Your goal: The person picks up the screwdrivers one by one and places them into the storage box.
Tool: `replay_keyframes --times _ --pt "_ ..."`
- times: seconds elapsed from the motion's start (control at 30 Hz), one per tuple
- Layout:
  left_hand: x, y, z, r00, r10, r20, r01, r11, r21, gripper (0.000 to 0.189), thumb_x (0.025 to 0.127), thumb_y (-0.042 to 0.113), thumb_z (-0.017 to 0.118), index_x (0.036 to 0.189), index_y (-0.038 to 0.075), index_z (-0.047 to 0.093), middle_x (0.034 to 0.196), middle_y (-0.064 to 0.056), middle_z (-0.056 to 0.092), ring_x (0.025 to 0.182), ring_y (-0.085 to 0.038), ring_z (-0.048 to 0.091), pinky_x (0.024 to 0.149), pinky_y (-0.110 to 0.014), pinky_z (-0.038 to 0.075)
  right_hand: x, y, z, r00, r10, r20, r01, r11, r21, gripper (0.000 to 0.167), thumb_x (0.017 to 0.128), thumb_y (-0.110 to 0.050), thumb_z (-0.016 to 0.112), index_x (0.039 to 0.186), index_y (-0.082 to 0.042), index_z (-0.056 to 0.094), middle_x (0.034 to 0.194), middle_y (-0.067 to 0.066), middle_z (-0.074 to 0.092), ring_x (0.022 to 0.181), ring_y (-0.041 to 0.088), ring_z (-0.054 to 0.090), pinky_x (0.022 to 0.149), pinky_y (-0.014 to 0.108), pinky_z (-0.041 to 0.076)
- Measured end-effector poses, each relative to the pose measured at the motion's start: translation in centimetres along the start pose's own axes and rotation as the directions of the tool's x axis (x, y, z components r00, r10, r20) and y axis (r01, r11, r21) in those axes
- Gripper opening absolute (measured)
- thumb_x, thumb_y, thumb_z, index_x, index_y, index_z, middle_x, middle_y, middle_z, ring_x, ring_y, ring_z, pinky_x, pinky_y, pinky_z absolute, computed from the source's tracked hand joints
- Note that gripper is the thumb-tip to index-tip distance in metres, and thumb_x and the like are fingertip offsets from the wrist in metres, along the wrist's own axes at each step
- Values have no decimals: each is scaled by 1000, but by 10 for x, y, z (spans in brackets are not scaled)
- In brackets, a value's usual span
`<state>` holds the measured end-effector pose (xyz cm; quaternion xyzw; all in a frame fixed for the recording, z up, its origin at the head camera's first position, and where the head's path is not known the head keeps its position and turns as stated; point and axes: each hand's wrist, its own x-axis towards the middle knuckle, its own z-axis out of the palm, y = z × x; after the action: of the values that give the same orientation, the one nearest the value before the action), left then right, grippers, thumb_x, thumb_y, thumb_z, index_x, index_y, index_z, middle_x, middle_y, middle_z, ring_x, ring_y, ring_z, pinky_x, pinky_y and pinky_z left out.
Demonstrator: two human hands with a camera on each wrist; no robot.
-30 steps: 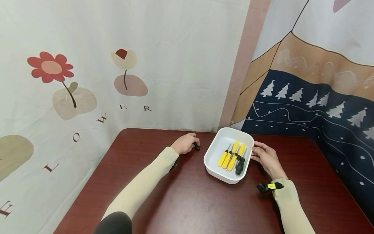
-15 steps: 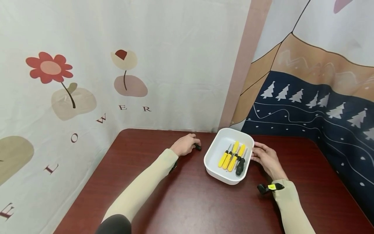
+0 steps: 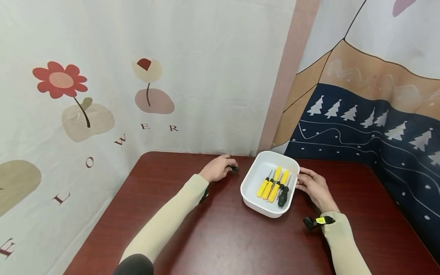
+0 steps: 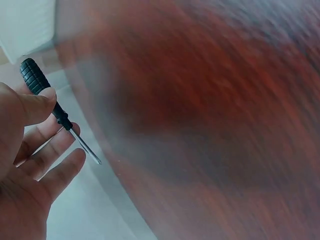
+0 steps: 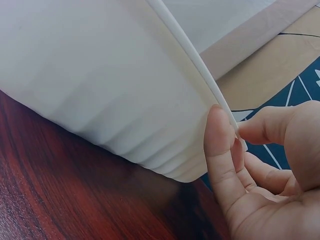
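Observation:
My left hand (image 3: 218,169) is over the far part of the table, left of the white tub (image 3: 256,173). It holds a small black-handled screwdriver (image 4: 36,77), pinched between thumb and fingers. In the left wrist view the bare metal shaft (image 4: 86,147) points away past the outstretched fingertips. My right hand (image 3: 314,187) grips the tub's right rim, thumb and fingers on either side of the wall, as the right wrist view shows. Inside the tub lie several yellow-handled screwdrivers (image 3: 269,191) and one with a thick black handle (image 3: 283,197).
The dark red wooden table (image 3: 220,233) reaches back to a printed curtain (image 3: 213,76). A dark blue tree-patterned cloth (image 3: 343,133) hangs behind its right side. A black camera strap (image 3: 317,221) sits on the right wrist.
My left hand has moved slightly up and to the right, and the screwdriver's black handle has turned from slanting down to nearly level. My right hand and the tub stay in place.

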<state>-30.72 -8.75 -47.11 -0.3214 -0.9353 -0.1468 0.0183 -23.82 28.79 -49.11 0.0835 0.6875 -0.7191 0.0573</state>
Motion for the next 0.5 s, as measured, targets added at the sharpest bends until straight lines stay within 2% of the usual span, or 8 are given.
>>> replay_keyframes --times 0.27,0.5 --pt "6 2 -3 998 -20 -54 14 994 -105 24 99 7 64 119 20 72 109 0 68 101 -15 65 91 -32 55 1 2 -2 1000 -2 -11 2 1000 1 59 102 -8 60 154 5 35 91 -11 71 79 2 65 75 19 60" --pt "9 6 -10 997 -32 -70 20 985 -169 22 100 9 65 120 17 71 104 -2 67 95 -16 63 86 -33 54 2 3 -1 1000 0 -1 0 1000 -24 59 102 -9 59 154 4 35 94 -10 69 81 2 65 77 19 60"
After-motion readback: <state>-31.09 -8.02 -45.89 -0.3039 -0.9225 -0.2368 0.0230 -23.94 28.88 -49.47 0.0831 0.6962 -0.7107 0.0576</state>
